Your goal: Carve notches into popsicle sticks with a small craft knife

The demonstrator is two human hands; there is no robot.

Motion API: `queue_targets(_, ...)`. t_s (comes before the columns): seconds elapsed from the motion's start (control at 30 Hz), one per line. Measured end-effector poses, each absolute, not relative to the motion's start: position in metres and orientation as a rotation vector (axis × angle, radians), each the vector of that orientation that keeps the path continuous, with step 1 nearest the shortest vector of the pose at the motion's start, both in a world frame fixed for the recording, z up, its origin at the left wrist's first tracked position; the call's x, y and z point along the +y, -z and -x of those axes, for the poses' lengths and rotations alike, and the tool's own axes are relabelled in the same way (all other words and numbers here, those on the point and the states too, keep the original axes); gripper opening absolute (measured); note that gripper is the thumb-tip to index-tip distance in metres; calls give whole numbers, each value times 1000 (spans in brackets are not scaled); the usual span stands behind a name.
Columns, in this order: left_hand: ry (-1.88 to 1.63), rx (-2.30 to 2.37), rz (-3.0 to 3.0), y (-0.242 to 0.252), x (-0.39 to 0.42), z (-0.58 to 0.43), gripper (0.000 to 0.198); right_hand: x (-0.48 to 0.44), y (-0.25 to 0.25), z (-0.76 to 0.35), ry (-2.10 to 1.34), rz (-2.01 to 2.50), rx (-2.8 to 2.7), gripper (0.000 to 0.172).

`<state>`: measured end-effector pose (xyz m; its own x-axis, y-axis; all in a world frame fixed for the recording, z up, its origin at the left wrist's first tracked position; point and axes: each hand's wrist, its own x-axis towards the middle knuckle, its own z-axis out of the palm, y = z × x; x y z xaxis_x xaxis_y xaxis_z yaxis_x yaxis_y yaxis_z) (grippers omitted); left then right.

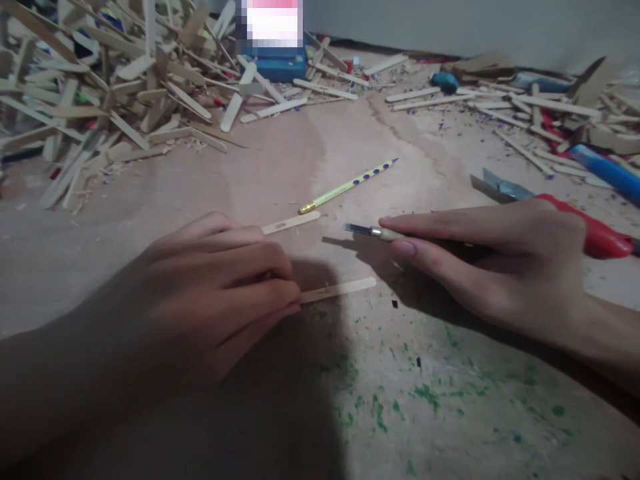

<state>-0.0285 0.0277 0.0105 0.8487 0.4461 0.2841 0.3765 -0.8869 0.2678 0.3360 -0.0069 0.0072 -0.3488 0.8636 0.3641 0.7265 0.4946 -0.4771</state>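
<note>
My left hand (pixel 225 287) is closed over the near ends of two wooden craft sticks. The nearer craft stick (pixel 345 289) comes out by its fingertips; the farther craft stick (pixel 293 223) shows beyond the knuckles. Both carry a small dark mark, and their other ends are hidden under the hand. In my right hand (pixel 495 260), a small craft knife (pixel 363 229) is pinched between thumb and index finger, its blade pointing left. The blade is apart from both sticks. A yellow pencil with purple dots (pixel 350 187) lies just past the farther stick.
Loose wooden sticks (pixel 145 87) are heaped at the back left, more sticks (pixel 540 103) at the back right. A red-handled tool (pixel 607 233) lies beyond my right hand, near a blue object (pixel 607 172). A blue box (pixel 277 65) stands behind. Green specks mark the tabletop (pixel 400 407).
</note>
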Motion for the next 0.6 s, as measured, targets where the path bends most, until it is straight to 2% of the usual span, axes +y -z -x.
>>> queue_targets(0.23,-508,594,-2809,-9,26,28,14,-6,-11,-337,-318,1274,-2201,22)
queue_targets(0.4,-489,438,-2586,-11,23,24,35,-8,-12,-336,-305,1202,-2251,21)
queue_targets(0.6,-506,550,-2742,-15,26,23,17,-12,-20,-340,-347,1193,-2283,21)
